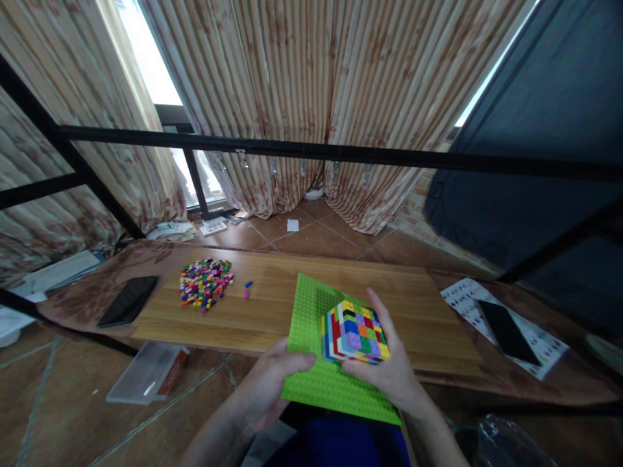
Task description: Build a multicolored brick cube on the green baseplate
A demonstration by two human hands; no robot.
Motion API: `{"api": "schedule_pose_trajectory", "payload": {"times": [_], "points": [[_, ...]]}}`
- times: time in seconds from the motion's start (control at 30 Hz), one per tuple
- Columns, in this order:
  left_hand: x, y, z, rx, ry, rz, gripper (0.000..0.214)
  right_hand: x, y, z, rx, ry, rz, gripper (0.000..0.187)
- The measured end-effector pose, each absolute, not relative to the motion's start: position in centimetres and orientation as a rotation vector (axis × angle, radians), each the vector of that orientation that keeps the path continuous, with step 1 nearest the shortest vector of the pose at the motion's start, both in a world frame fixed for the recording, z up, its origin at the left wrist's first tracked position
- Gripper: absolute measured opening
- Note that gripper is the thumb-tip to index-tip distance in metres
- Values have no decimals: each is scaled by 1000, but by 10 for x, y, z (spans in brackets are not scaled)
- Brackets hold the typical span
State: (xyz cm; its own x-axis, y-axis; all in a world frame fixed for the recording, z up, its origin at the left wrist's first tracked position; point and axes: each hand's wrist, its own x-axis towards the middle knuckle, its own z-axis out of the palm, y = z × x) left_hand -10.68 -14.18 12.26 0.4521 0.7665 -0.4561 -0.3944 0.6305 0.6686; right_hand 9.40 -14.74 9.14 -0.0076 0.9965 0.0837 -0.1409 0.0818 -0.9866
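Note:
A lime-green studded baseplate (306,311) is tilted up off the board, with a block of multicoloured toy bricks (357,331) built on it. My left hand (270,376) grips the plate's left edge, thumb on top and the other fingers underneath. Around the near and right sides of the brick block wraps my right hand (396,370). Its thumb presses the near face and its index finger reaches along the far right side; the remaining fingers are hidden.
On the wooden board (263,324) lie a heap of small loose bricks (204,283), a blue brick (248,284) and a pink brick (246,294). A black tablet (127,301) is at left; a dark phone (507,332) rests on a printed sheet (462,295) at right. Below stands a clear plastic box (143,373).

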Motion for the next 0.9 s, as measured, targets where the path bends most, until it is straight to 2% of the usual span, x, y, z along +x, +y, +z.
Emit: {"api": "schedule_pose_trajectory", "payload": {"times": [0.33,0.53,0.77,0.9], "points": [[-106,-142,124,562,835,755,35,98,-147,90,-1013,-1146,1231,124],[-109,-126,96,553,781,830,33,105,-139,84,-1010,-1156,1096,121],[-107,-84,27,523,840,954,32,119,-128,59,-1086,-1014,896,83],[-100,-52,3,802,988,962,31,124,-128,42,-1180,-961,888,68]]}}
